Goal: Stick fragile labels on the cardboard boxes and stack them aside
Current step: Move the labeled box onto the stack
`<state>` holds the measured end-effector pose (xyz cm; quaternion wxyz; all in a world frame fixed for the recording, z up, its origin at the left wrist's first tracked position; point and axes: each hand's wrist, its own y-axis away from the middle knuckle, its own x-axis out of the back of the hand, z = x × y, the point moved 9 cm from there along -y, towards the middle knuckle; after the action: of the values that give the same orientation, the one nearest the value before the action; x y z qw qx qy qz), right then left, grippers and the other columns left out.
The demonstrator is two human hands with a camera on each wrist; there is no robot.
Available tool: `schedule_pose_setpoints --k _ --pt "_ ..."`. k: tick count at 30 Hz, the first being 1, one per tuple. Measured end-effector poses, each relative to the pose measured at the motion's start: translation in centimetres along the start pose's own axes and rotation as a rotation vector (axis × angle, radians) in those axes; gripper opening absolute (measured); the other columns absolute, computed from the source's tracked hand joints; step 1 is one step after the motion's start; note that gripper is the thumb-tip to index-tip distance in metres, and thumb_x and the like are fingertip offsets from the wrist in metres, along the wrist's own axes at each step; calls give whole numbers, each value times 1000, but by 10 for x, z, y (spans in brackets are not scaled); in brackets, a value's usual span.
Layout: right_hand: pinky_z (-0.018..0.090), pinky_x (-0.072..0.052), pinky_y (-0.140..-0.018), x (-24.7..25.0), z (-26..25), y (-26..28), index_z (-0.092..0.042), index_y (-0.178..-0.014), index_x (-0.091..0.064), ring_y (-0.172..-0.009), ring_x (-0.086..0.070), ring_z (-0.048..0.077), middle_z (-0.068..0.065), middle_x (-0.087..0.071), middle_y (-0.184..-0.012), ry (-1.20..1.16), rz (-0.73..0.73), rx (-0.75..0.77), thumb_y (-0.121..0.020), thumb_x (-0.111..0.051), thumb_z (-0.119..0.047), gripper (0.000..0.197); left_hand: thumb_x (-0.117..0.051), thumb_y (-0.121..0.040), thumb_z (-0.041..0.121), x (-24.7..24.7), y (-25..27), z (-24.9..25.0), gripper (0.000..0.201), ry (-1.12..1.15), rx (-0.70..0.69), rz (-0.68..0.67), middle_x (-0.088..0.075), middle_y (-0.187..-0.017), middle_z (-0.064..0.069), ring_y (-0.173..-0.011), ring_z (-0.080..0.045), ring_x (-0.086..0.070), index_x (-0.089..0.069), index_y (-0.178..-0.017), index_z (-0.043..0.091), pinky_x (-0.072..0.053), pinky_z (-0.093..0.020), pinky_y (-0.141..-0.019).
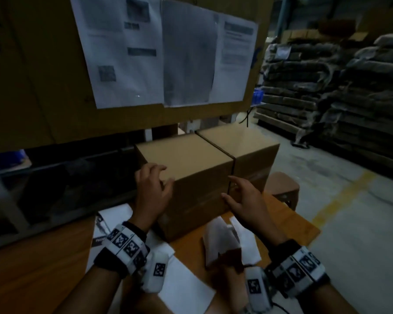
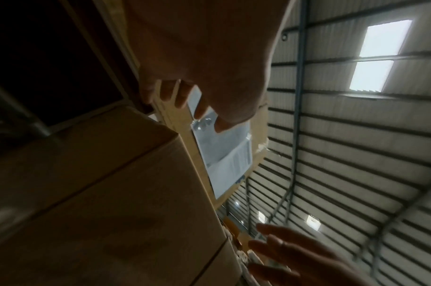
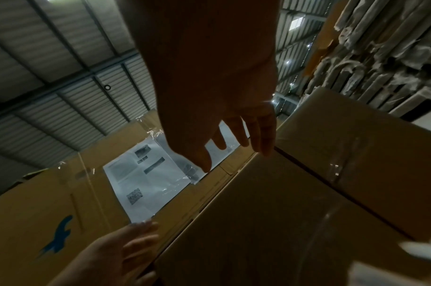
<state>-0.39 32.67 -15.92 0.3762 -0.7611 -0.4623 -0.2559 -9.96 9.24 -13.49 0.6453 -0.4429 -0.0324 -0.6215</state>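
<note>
Head view: near cardboard box [image 1: 186,162] stands at frame centre on the wooden surface [image 1: 288,225], flush against a second box [image 1: 243,141] to its upper right.
Left hand [image 1: 152,191]: fingers spread, resting on the box's near-left top corner; holds nothing.
Right hand [image 1: 243,198]: fingers straight and apart, at the front face beside the seam; contact not confirmed.
Label sheets [image 1: 222,239]: loose white paper lies below the box, lower centre.
Fragile label: none visible on either box.
Risk: a one-sided grasp may tip the box; dragging it could scatter the sheets.
</note>
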Motion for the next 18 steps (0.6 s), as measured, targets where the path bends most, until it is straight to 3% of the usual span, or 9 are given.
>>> schedule_pose_setpoints --k 4,7,9,11,13,15,18 --pt "34 -47 -96 -8 6 -78 -19 -137 -51 -120 -52 20 5 -53 -135 61 -18 15 -91 -64 -40 52 -67 -90 34 -14 -46 -49 55 178 401 61 -43 -136 -17 -124 -32 -43 -49 -133 6 -39 -36 -100" --pt "35 -50 -92 -17 16 -119 -20 -129 -58 -115 -55 23 7 -55 -131 109 -28 -13 -91 -62 -43 44 -80 -74 48 -50 -46 -99 91 477 723 -10 -47 -142 -14 -123 -31 -51 -37 -144 9 -47 -47 -102" --pt "36 -48 -90 -18 23 -135 -21 -127 -57 -115 -51 24 8 -54 -128 160 -17 -35 -91 -59 -47 45 -83 -59 65 -72 -34 -134 109 579 844 -40 -53 -139 -10 -122 -29 -55 -41 -144 11 -46 -48 -102" --pt "36 -46 -86 -20 30 -144 -21 -126 -54 -114 -45 25 9 -50 -124 194 -6 -59 -90 -56 -57 50 -82 -63 63 -70 -21 -141 98 663 894 8 -60 -132 -10 -115 -28 -60 -47 -140 13 -50 -46 -96" --pt "36 -45 -84 -26 33 -148 -20 -128 -51 -114 -44 26 10 -48 -124 187 -16 -54 -88 -49 -68 62 -74 -84 39 -58 -16 -129 59 763 871 66 -68 -118 -13 -104 -30 -67 -54 -132 11 -54 -43 -87" --pt "37 -47 -85 -36 28 -148 -18 -124 -55 -113 -47 25 9 -52 -120 101 -52 -11 -88 -48 -70 63 -64 -93 24 -48 -9 -117 37 825 850 93 -71 -111 -14 -102 -32 -68 -58 -126 9 -54 -46 -90" --pt "35 -49 -82 -34 16 -144 -17 -113 -62 -103 -53 21 5 -57 -109 -59 -28 37 -88 -55 -62 53 -58 -96 20 -33 3 -100 30 846 817 113 -68 -117 -16 -107 -32 -64 -58 -125 12 -48 -48 -99"
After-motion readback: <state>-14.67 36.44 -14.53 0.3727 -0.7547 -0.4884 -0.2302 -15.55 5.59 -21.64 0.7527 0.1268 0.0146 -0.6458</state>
